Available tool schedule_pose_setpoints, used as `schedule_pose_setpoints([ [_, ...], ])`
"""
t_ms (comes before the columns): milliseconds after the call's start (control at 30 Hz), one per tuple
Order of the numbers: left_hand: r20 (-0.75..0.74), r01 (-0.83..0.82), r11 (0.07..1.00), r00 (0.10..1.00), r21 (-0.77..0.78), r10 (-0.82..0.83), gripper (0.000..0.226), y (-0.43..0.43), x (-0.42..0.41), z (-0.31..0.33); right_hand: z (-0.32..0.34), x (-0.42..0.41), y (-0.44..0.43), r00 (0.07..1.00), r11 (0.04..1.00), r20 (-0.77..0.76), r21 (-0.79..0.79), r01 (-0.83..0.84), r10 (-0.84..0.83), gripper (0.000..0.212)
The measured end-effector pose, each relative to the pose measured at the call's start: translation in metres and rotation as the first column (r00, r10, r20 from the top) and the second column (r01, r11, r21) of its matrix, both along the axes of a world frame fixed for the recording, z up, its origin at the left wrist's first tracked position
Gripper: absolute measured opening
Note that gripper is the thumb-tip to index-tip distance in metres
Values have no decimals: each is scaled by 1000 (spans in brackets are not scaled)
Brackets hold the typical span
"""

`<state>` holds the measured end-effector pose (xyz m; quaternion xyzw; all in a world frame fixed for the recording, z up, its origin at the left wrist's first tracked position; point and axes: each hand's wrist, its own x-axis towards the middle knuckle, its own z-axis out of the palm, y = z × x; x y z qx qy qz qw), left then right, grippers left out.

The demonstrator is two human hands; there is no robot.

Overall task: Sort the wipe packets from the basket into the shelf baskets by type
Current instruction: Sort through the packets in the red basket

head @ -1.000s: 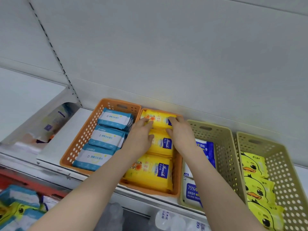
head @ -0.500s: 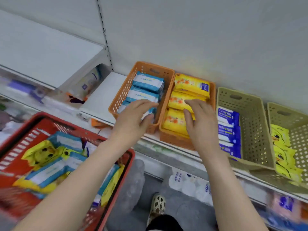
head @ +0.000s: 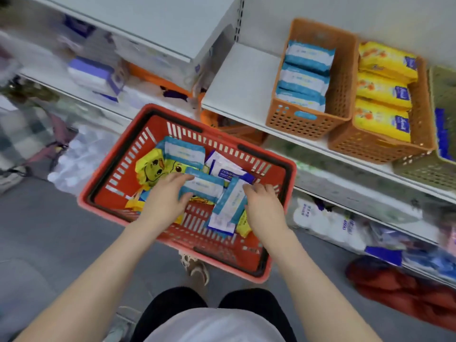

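Text log: we read "75%" on white-purple packet (head: 228, 171) in red basket (head: 98, 193) | seemingly "4800" on white bag (head: 328, 224) | other print illegible.

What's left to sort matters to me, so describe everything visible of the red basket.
The red basket looks like plastic, rectangular, with slotted walls and black handles folded on its rim. It sits below the shelf front, holding jumbled wipe packets: blue-and-white, yellow duck, purple-labelled. The left hand grips a blue-and-white packet; the right hand touches another.
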<state>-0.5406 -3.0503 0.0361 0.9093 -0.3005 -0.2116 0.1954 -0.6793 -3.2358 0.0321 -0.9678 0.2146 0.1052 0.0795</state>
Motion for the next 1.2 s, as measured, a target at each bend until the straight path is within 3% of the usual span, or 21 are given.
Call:
schedule_pose_setpoints([
  [67,-25,15,999,1000,32,-14,45,9,2,-6,-9,17,0,959,991,-264,-109,74,-101,45],
  [133,-54,24,999,998,44,-22,47,15,4,-11,-16,29,0,856,970,-494,-239,33,-151,50],
  [200,-81,19,999,997,37,-16,48,19,7,-17,-23,38,6,790,958,-592,-286,-24,-157,53],
  [300,-97,26,999,995,31,-23,49,20,9,-22,-27,44,12,840,972,-518,-229,47,-163,37],
  [367,-94,42,998,995,43,-38,51,19,8,-24,-30,43,10,872,989,-467,-62,136,-149,34],
  [433,-98,54,997,994,50,-49,56,18,9,-26,-28,41,8,911,948,-341,132,291,-232,34],
  [533,-204,134,990,971,44,-123,78,11,9,-25,-13,46,8,872,743,-145,468,477,-468,31],
  [633,-419,169,985,894,-16,-160,97,-8,0,-21,0,56,16,780,384,-169,795,469,-603,22],
  [700,-385,77,997,920,-12,-76,81,-19,-7,-25,5,64,20,739,122,-232,912,391,-632,18],
  [767,-275,-69,998,959,-4,65,49,-23,-9,-30,0,68,17,734,23,-245,942,334,-634,20],
  [800,-280,-164,986,948,-15,153,40,-23,-8,-29,-5,69,12,752,113,-206,930,349,-626,26],
  [867,-366,-352,936,873,-13,323,40,-17,-1,-26,-23,67,-2,842,578,-46,707,408,-537,43],
  [900,-394,-408,913,841,-7,372,43,-13,2,-23,-32,66,-7,878,740,17,545,394,-479,51],
  [933,-398,-437,899,829,-18,394,46,-9,5,-21,-41,65,-9,904,824,47,434,365,-425,56],
  [1033,-413,-493,868,805,-63,427,50,2,18,-19,-76,71,0,954,927,46,252,277,-297,60],
  [1200,-653,-676,733,590,-76,476,67,16,43,-35,-95,78,7,945,942,-28,76,326,-325,35],
])
